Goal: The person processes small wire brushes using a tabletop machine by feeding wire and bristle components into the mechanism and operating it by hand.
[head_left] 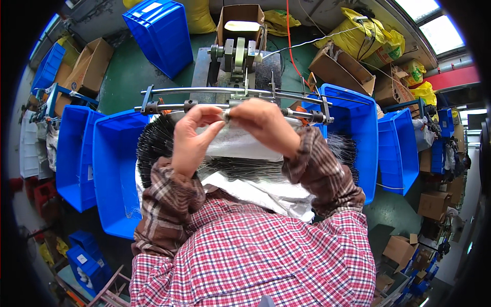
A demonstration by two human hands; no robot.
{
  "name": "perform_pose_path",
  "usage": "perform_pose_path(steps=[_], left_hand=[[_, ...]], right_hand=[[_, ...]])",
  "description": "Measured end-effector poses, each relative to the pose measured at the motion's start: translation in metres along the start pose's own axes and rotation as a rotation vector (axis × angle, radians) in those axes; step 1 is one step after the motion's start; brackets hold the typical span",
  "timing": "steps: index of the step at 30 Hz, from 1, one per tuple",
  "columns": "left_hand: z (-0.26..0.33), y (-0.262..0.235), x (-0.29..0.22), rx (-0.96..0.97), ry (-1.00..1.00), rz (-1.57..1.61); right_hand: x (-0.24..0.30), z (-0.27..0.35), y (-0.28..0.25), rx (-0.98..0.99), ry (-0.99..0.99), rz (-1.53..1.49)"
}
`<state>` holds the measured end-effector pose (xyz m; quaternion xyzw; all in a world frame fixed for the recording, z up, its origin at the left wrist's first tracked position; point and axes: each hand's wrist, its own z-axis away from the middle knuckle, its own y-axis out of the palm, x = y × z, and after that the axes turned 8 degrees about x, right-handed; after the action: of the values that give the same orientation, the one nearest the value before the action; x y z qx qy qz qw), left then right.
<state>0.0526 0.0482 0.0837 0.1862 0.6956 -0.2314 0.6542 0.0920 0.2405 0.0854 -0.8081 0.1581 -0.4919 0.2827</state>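
My left hand (193, 137) and my right hand (266, 123) meet in front of a bench machine (238, 56). Thumb and forefinger of the left pinch a small, pale metallic piece (226, 115), too small to name. The curled fingers of the right close on the same piece from the other side. Right by the hands runs a horizontal metal rod (169, 107) with dark collars, and a second rod (204, 90) lies just beyond it. Below my hands, many thin dark wires (243, 168) lie across a white sheet (230, 185); a thick wire bundle (153, 146) fans out at the left.
Blue bins stand at my left (115, 169) and right (365, 148), with more wires (342, 148) near the right one. Another blue bin (162, 43) stands beyond, at the far left. Cardboard boxes (342, 69) and yellow sacks (353, 36) sit at the back right. A red hose (289, 30) hangs down.
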Motion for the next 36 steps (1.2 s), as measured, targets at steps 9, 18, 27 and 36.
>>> perform_pose_path(steps=[9, 18, 27, 36], left_hand=[[0.045, -0.071, 0.034, -0.199, -0.020, -1.141], [0.058, -0.077, 0.046, -0.140, -0.114, -1.370], [0.056, -0.080, 0.052, -0.151, -0.054, -1.303], [0.055, -0.081, 0.035, -0.241, -0.029, -1.136]], right_hand=[[-0.139, -0.026, -0.013, -0.140, 0.223, 0.842], [-0.152, -0.031, -0.008, -0.141, 0.200, 0.792], [-0.157, -0.030, -0.011, -0.148, 0.144, 0.776], [-0.153, -0.031, -0.011, -0.160, 0.115, 0.718]])
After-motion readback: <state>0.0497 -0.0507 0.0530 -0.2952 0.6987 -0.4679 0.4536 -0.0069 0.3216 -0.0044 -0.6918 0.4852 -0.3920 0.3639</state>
